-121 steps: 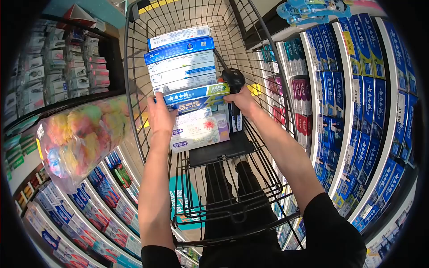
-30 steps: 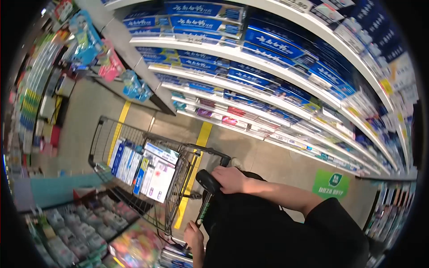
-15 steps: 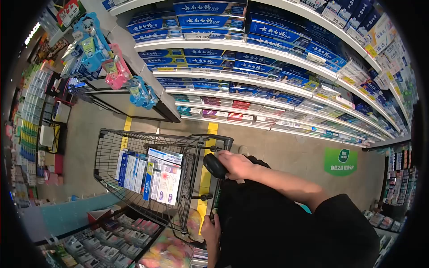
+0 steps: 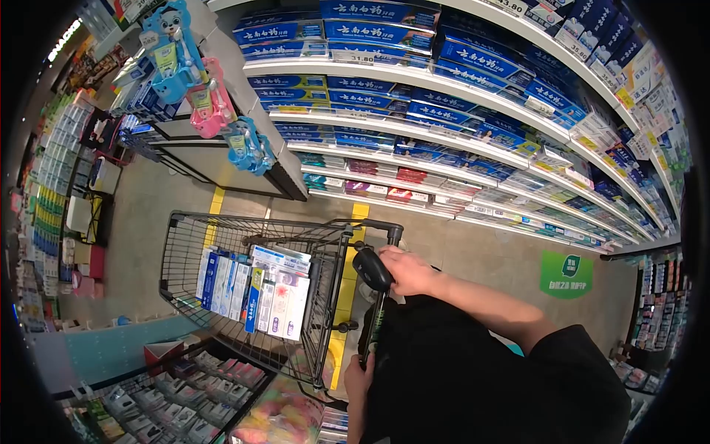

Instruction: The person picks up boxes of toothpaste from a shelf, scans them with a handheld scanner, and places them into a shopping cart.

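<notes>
A black wire shopping cart (image 4: 336, 296) stands in the aisle to the left of my body. My right hand (image 4: 407, 271) is wrapped round the upper end of its handle (image 4: 379, 318), beside a black rounded fitting (image 4: 373, 268). Lower down, my left hand (image 4: 359, 377) is closed round the other end of the same handle. In the cart basket, several blue and white toothpaste-like boxes (image 4: 235, 287) stand in a row, with larger white boxes (image 4: 287, 311) next to them.
Shelves (image 4: 436, 132) packed with blue toothpaste boxes (image 4: 377, 33) run along the top. Bear-shaped toothbrush sets (image 4: 168, 55) hang at the shelf end. A display of small packets (image 4: 177, 396) and a bag of colourful items (image 4: 277, 414) stand at lower left. Yellow floor stripes (image 4: 346, 288) pass under the cart.
The cart, both hands and the shelves sit slightly further right in the view. Both hands keep their hold on the handle, and the boxes keep their arrangement.
</notes>
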The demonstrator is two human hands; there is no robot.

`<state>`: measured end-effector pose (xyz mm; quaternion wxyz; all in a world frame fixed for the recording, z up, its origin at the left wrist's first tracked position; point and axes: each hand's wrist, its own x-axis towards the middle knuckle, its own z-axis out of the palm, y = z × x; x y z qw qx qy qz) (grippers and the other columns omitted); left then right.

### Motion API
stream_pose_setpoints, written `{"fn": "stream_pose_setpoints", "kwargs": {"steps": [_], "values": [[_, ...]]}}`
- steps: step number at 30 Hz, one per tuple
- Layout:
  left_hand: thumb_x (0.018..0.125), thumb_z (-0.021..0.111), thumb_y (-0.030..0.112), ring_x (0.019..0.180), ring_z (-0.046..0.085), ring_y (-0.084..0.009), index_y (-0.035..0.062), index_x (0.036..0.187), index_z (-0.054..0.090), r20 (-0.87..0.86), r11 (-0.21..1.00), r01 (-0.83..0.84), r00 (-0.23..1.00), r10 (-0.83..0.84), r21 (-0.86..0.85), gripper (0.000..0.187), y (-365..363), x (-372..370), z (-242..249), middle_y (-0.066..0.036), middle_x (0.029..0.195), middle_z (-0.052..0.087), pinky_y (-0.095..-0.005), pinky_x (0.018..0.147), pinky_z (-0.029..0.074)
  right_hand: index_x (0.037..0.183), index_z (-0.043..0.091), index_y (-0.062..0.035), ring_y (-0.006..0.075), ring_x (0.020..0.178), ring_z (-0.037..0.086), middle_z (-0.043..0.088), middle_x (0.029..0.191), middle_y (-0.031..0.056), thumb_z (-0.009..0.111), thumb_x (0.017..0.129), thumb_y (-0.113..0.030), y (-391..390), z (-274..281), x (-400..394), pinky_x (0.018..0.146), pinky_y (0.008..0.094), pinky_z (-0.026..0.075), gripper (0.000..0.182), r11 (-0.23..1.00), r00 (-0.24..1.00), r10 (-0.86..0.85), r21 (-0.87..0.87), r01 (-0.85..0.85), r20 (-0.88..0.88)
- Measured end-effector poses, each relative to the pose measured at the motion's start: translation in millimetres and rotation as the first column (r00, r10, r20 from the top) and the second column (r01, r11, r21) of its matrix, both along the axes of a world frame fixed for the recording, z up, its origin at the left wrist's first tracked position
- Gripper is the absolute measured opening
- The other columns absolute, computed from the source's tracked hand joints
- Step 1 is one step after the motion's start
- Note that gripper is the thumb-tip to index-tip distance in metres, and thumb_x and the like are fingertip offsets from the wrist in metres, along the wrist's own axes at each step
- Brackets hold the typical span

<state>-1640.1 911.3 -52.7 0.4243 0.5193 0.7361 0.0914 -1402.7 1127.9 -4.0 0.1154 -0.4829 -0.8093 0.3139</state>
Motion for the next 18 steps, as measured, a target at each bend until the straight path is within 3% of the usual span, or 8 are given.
{"fn": "stream_pose_setpoints", "kwargs": {"steps": [6,9,15,18], "values": [[0.089,0.065,0.046,0.075,0.067,-0.039,0.0012,0.097,0.06,0.038,1.0,-0.018,0.999,0.017,0.021,0.046,-1.7,-2.1,-8.1,-0.021,0.077,0.066,-0.0444,0.065,0.052,0.109,0.053,0.0001,0.0328,0.12,0.051,0.056,0.118,0.0172,0.075,0.064,-0.011,1.3,-1.3,-2.0,0.093,0.0399,0.051,0.051,1.0,1.0,0.003,0.012,-0.003,0.018],[0.089,0.065,0.046,0.072,0.067,-0.0377,0.0012,0.097,0.06,0.071,0.999,-0.034,0.997,0.034,-0.011,0.046,1.9,-1.0,-2.5,-0.02,0.075,0.066,-0.0433,0.064,0.051,0.112,0.052,-0.0044,0.034,0.113,0.055,0.052,0.124,0.0141,0.069,0.067,-0.006,0.4,-10.2,0.0,0.087,0.0425,0.052,0.048,0.999,1.0,0.006,0.047,-0.005,-0.021],[0.089,0.065,0.045,0.067,0.066,-0.0351,0.0009,0.096,0.06,0.082,1.0,-0.018,0.996,0.017,0.012,0.045,1.1,-2.4,-6.6,-0.017,0.072,0.065,-0.0413,0.06,0.05,0.11,0.053,-0.0024,0.0332,0.114,0.055,0.054,0.122,0.0152,0.068,0.066,-0.006,0.0,-11.6,1.4,0.089,0.0417,0.052,0.046,0.998,1.0,-0.004,0.063,0.005,-0.011],[0.089,0.064,0.045,0.07,0.066,-0.0368,0.0002,0.098,0.061,0.089,1.0,-0.006,0.996,0.006,-0.004,0.045,2.6,-2.2,-5.7,-0.019,0.074,0.066,-0.0427,0.062,0.05,0.108,0.053,0.0,0.0324,0.122,0.05,0.056,0.117,0.0177,0.076,0.064,-0.011,0.6,-10.3,1.0,0.094,0.0404,0.05,0.051,0.999,1.0,0.003,0.045,-0.004,0.006]]}}
